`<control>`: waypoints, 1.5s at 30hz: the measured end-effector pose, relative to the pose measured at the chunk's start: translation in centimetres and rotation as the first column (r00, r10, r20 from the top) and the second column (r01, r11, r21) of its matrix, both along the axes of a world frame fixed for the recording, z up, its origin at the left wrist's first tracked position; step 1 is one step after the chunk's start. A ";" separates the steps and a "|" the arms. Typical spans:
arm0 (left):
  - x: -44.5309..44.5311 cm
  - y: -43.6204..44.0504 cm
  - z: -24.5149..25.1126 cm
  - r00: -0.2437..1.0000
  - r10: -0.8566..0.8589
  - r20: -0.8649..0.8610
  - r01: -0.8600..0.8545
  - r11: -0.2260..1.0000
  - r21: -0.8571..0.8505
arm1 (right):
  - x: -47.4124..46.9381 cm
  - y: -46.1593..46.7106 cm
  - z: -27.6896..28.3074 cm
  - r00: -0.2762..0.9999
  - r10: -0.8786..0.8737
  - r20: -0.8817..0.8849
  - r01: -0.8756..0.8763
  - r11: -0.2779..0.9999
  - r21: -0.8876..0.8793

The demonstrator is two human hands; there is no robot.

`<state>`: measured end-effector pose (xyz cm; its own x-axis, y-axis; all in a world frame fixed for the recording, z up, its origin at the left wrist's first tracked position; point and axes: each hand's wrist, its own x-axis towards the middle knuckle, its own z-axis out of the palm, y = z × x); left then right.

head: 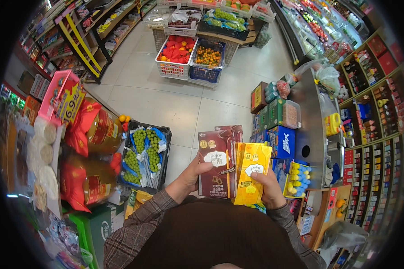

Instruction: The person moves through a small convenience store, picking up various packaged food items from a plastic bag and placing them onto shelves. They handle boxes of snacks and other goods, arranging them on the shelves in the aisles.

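My left hand (191, 175) grips a dark brown Pejoy biscuit-stick box (211, 148), thumb across its front. A second brown box (229, 128) shows behind it, mostly hidden. In my right hand (271, 188) is a yellow Pejoy box (249, 183), the thumb pressed on its label; another yellow edge shows at its back. The yellow box overlaps the right side of the brown ones. Both fronts face up towards me, held before my body above the shop floor (180, 164).
Left of me stand a black crate of green grapes (146, 151) and large jars with red covers (102, 127). Fruit crates (175, 69) stand ahead on the tiled floor. Stacked drink cartons (282, 143) line a metal counter (304, 124) on the right, before shelves (373, 161).
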<state>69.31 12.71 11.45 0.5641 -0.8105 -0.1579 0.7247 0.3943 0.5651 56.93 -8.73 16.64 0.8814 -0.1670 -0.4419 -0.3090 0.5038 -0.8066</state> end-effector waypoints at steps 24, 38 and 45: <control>46.4 4.6 -1.7 0.747 0.625 -0.229 -0.651 0.756 -0.060 | 66.2 1.8 -3.3 0.722 0.691 -0.038 -0.681 0.718 0.143; 69.7 20.9 -5.5 0.480 0.835 -0.268 -0.821 0.535 0.199 | 97.5 21.2 -4.7 0.440 0.898 -0.008 -0.891 0.438 0.119; 81.8 31.8 -1.3 0.137 0.983 0.125 -0.891 0.067 0.449 | 114.2 35.3 -2.3 0.293 0.923 0.248 -0.948 0.247 0.201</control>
<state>151.06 44.53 10.16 0.7313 0.5271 -0.4329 -0.0079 0.6412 0.7673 171.09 26.54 14.32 0.3618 0.9024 -0.2339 -0.6684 0.0762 -0.7399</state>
